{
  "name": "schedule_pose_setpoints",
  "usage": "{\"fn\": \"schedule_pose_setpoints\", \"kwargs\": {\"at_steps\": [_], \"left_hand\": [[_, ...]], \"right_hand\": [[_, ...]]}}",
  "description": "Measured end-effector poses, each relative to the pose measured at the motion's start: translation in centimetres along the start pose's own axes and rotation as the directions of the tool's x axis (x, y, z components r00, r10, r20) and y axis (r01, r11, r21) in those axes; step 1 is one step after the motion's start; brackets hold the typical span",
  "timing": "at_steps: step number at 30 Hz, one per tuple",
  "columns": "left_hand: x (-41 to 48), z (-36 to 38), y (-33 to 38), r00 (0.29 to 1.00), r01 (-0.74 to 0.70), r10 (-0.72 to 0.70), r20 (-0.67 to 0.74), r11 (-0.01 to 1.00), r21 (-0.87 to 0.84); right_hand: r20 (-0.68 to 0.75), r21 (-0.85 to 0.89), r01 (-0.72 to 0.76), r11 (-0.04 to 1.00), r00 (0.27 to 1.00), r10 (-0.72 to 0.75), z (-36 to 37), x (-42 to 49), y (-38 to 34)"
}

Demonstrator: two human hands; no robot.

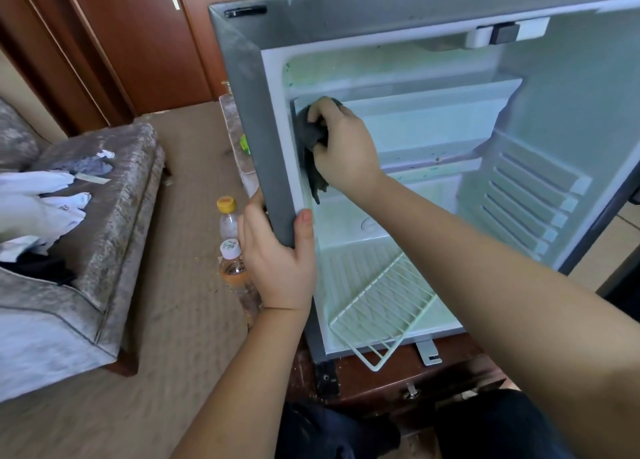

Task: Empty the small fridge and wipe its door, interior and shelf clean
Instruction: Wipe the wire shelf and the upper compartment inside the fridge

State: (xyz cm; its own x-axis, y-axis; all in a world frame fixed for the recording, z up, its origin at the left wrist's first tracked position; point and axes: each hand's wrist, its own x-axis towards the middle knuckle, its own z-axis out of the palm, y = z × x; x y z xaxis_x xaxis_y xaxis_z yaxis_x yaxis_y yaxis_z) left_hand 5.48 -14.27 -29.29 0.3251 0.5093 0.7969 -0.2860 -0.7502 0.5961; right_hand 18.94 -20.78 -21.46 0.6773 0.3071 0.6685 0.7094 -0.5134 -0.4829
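The small grey fridge [249, 88] stands open in front of me, its pale interior bare of food. My right hand [343, 143] grips a dark grey cloth [311, 140] and presses it against the inner left wall, beside the upper compartment. My left hand [277, 250] grips the fridge's left front edge, thumb on the inside face. A white wire shelf [381, 302] lies tilted on the fridge floor, one corner sticking out past the front lip. The fridge door is out of view.
Two plastic bottles [230, 237] stand on the carpet just left of the fridge. A grey upholstered seat [114, 195] with white cloths and tissues on it fills the left. The fridge sits on a dark wooden cabinet [381, 382]. My dark-trousered knees are below.
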Motion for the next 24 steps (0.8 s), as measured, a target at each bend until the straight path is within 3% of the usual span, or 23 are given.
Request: {"fn": "schedule_pose_setpoints", "kwargs": {"at_steps": [2, 7, 12, 16, 20, 22, 24], "left_hand": [[-0.1, 0.1, -0.2, 1.000, -0.017, 0.017, -0.007, 1.000, -0.008], [0.1, 0.0, -0.3, 1.000, 0.009, -0.009, 0.024, 1.000, -0.014], [0.2, -0.1, -0.3, 0.999, 0.007, -0.007, 0.036, 1.000, 0.008], [0.1, 0.0, -0.3, 0.999, 0.003, -0.004, 0.034, 0.999, 0.032], [0.1, 0.1, -0.3, 0.999, -0.009, 0.008, 0.034, 0.999, 0.035], [0.1, 0.1, -0.2, 0.999, 0.011, -0.012, 0.033, 0.999, 0.030], [0.1, 0.0, -0.2, 1.000, 0.012, -0.012, 0.024, 1.000, 0.026]], "right_hand": [[0.027, -0.057, 0.045, 0.997, 0.999, -0.044, 0.2, -0.2, -0.7], [0.156, -0.254, 0.005, 0.967, 0.987, 0.036, 0.6, 0.2, -0.8], [0.229, -0.284, -0.022, 0.959, 0.969, 0.090, -0.1, -1.8, 2.4], [0.097, -0.217, -0.172, 0.961, 0.976, 0.196, -2.8, -3.2, 6.5], [-0.202, -0.017, -0.326, 0.945, 0.927, 0.316, -4.2, -3.4, 8.8], [-0.288, 0.072, -0.299, 0.951, 0.907, 0.307, -3.2, -2.5, 7.6], [-0.266, 0.075, -0.186, 0.980, 0.943, 0.199, -1.0, -1.6, 5.0]]}}
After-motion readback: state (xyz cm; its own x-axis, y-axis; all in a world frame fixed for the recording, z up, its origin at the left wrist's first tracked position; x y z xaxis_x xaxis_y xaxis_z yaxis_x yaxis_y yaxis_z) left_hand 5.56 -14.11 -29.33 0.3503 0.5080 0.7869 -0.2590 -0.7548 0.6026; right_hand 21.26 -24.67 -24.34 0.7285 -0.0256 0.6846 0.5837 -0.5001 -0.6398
